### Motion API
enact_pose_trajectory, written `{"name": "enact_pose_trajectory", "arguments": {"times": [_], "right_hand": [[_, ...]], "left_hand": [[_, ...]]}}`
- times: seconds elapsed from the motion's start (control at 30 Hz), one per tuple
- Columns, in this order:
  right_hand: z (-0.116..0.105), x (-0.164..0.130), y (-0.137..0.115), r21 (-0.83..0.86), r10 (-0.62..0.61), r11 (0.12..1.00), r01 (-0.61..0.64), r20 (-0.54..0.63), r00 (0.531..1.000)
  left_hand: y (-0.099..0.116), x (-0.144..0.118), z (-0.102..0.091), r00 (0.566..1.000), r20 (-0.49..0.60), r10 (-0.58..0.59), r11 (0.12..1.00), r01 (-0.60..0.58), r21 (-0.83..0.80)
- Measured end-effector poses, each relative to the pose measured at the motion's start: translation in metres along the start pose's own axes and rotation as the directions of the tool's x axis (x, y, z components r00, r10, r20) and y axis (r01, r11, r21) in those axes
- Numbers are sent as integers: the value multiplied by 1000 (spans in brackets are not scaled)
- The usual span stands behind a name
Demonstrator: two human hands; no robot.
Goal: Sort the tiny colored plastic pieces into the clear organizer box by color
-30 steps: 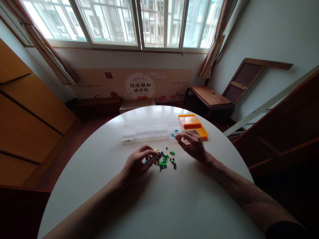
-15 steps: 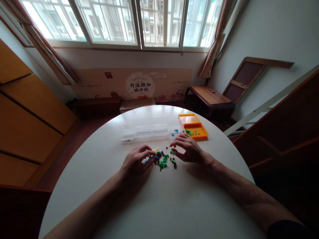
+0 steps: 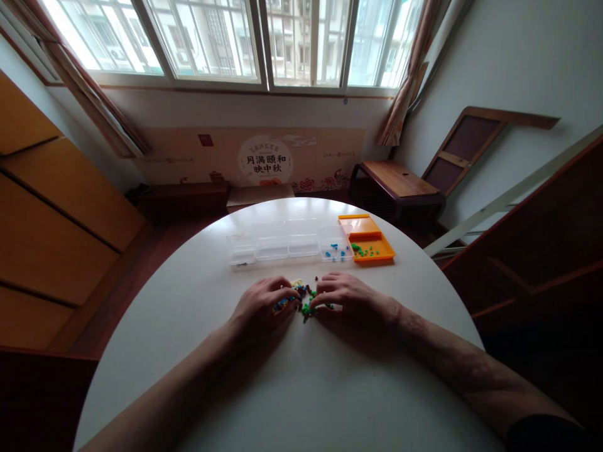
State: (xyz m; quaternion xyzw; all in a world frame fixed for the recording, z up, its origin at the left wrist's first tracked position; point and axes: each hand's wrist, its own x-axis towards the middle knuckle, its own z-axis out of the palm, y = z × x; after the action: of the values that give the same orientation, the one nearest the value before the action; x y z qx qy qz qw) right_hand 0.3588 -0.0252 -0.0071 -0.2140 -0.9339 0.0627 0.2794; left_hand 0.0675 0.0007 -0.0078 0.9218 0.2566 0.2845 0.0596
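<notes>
Both my left hand and right hand rest fingers-down, seemingly gripping nothing, on the beads, which look tiny, hard, light, likely to roll, best pinched singly, with trays at twelve o'clock on the bench.

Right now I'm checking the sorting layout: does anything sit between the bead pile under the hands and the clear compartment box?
Nothing visible does. The bead pile lies under the fingertips of the left hand and right hand, and only bare white table separates it from the clear compartment box.
</notes>
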Motion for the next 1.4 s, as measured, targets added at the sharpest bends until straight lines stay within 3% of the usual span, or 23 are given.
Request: {"name": "enact_pose_trajectory", "arguments": {"times": [0.27,0.83,1.07,1.27,1.4], "right_hand": [[-3,1,-8,-41,23,999,-23,-3,1000],[6,-2,0,-24,5,1000,-3,56,998],[3,0,-3,-9,9,1000,-9,22,1000],[2,-3,3,-19,94,995,-98,-169,981],[-4,-5,8,-61,254,952,-299,-389,886]], "left_hand": [[0,2,-1,1000,-19,21,1000,-21,-1],[-2,1,4,1000,-6,5,1000,-5,22],[2,5,1,999,-29,27,1000,-26,15],[1,4,2,999,-27,24,1000,-24,4],[1,3,0,1000,-17,21,1000,-21,-5]]}}
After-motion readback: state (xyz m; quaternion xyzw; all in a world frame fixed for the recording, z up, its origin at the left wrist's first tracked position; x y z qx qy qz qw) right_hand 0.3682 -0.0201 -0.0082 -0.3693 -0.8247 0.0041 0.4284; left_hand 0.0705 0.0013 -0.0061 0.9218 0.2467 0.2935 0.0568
